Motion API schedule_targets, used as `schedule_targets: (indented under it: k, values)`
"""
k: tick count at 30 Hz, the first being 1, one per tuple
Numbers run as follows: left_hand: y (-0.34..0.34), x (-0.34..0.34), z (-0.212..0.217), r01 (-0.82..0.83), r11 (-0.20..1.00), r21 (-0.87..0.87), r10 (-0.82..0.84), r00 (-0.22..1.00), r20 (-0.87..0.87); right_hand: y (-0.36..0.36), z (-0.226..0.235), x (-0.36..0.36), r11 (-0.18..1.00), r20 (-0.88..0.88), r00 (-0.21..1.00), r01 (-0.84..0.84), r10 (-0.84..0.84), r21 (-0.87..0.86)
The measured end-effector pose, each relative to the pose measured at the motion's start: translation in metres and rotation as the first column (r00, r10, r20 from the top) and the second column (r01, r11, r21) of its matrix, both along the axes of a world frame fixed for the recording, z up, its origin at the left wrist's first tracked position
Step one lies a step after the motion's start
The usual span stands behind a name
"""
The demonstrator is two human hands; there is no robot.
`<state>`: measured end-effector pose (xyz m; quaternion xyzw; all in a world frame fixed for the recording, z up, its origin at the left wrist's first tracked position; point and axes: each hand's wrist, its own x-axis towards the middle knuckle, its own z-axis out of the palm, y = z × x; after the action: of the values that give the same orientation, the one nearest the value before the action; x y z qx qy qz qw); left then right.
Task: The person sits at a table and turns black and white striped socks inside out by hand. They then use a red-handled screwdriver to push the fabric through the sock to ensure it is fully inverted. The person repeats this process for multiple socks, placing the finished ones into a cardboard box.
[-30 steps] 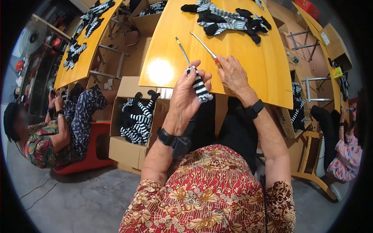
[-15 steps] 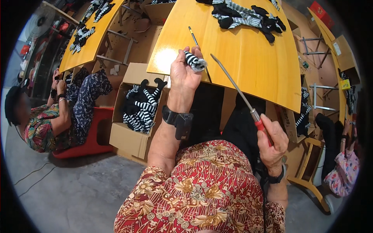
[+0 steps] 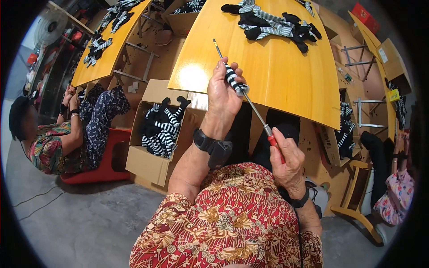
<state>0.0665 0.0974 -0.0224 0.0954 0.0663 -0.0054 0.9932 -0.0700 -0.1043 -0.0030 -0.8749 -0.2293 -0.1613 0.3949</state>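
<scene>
My left hand (image 3: 225,91) is closed around a small black-and-white striped fabric tube (image 3: 232,79), held over the near edge of the yellow table. In my right hand (image 3: 287,161) is a screwdriver (image 3: 273,142) with a red handle and a long metal shaft. Its shaft runs up to the tube's near, grey-fringed end, and the tip is hidden there. A thin dark rod (image 3: 217,48) with a yellowish tip shows beyond my left fingers; its lower part is hidden behind the hand.
The yellow table (image 3: 286,85) bears a heap of striped and black fabric pieces (image 3: 272,24) at its far side. An open carton (image 3: 147,167) of striped pieces stands left of me, another carton (image 3: 333,143) at right. A co-worker (image 3: 53,138) sits at far left, another person (image 3: 397,196) at far right.
My right hand has moved left and up, bringing the screwdriver shaft from apart to the tube's end. The tube has turned in my left hand, which has shifted slightly right.
</scene>
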Motion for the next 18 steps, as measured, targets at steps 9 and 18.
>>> schedule_targets:
  k: [9, 18]
  values:
    - [-0.021, -0.002, 0.027, -0.051, 0.993, 0.108, 0.041, 0.995, 0.089, 0.007, -0.01, -0.002, 0.991, 0.059, 0.996, -0.068, 0.061, 0.112]
    - [-0.043, -0.017, 0.058, -0.096, 0.969, 0.226, 0.052, 0.98, 0.192, 0.018, -0.005, 0.001, 0.994, 0.169, 0.985, -0.005, -0.014, 0.114]
